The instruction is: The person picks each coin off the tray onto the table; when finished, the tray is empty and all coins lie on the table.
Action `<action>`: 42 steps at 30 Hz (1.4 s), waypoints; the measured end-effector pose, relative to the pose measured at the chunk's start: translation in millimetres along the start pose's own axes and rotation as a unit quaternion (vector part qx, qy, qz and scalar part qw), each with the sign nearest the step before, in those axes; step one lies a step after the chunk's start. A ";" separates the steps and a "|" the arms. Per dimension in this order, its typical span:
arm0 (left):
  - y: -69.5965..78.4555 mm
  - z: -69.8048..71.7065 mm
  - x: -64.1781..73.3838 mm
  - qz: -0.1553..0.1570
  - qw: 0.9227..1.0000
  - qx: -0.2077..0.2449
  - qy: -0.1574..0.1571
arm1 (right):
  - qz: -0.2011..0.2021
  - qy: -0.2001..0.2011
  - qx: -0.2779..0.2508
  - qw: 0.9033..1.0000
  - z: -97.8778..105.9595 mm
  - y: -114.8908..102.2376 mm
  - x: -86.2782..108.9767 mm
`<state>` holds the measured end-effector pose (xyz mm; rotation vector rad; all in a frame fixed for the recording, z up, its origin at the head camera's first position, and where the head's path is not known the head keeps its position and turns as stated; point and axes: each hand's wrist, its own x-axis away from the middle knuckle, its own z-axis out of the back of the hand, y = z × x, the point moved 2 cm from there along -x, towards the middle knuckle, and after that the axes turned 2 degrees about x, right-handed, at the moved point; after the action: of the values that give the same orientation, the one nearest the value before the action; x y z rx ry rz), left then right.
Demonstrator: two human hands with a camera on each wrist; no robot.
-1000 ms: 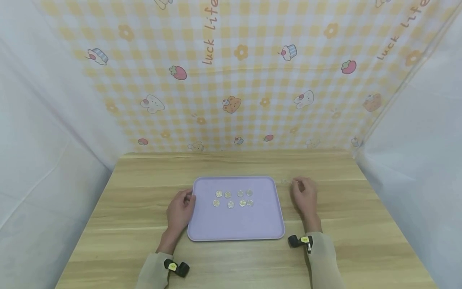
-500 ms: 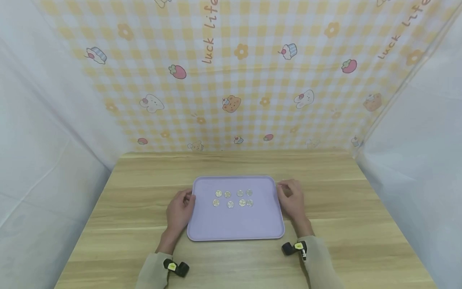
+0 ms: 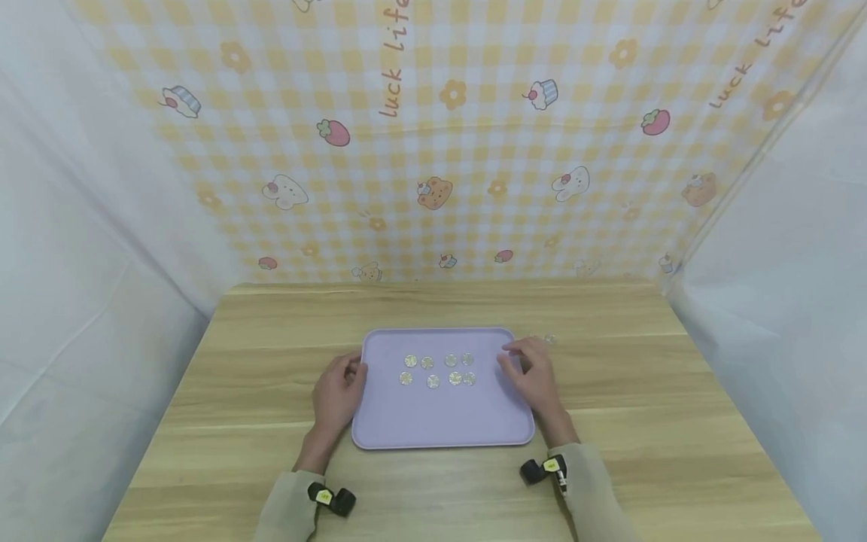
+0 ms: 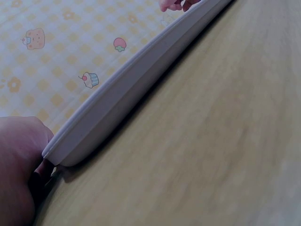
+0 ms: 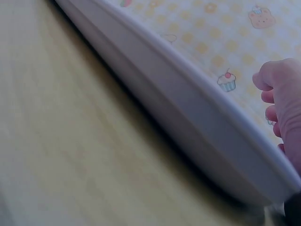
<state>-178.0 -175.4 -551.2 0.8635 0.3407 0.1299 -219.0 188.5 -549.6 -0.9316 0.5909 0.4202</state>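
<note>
While your left hand (image 3: 336, 393) grips the tray (image 3: 443, 425), lower centre | your right hand (image 3: 535, 376) looks narrow, hold unclear | coins (image 3: 433, 382) likely light, stiff, slippery; pinch edgewise

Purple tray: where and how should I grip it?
Probably midway along both short sides of the purple tray, coming from outside, thumb over the raised rim: its wall stands up and flares outward. The left hand grips the left side.

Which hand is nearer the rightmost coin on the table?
Right: the right hand is just short of that coin, over the right edge of the tray; the left hand is across the tray, holding its left edge.
</note>
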 end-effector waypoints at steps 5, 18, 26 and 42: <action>-0.8 0.0 -0.2 0.000 1.000 0.001 -0.003 | 0.021 -0.028 0.011 0.999 -8.4 -6.4 1.3; 1.4 -0.5 -0.3 0.003 1.000 -0.005 -0.004 | 0.039 -0.117 0.043 0.991 -14.2 -25.4 -1.5; 1.5 -0.9 -1.1 0.001 1.000 -0.005 -0.001 | 0.022 -0.191 0.071 0.979 -32.0 -38.5 3.8; -2.2 -0.7 0.4 -0.001 1.000 -0.002 0.003 | 0.014 -0.188 0.088 0.978 -39.7 -39.5 8.9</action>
<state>-177.9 -176.3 -553.4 0.8595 0.3464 0.1312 -201.0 134.8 -549.0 -0.6518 0.2890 0.5446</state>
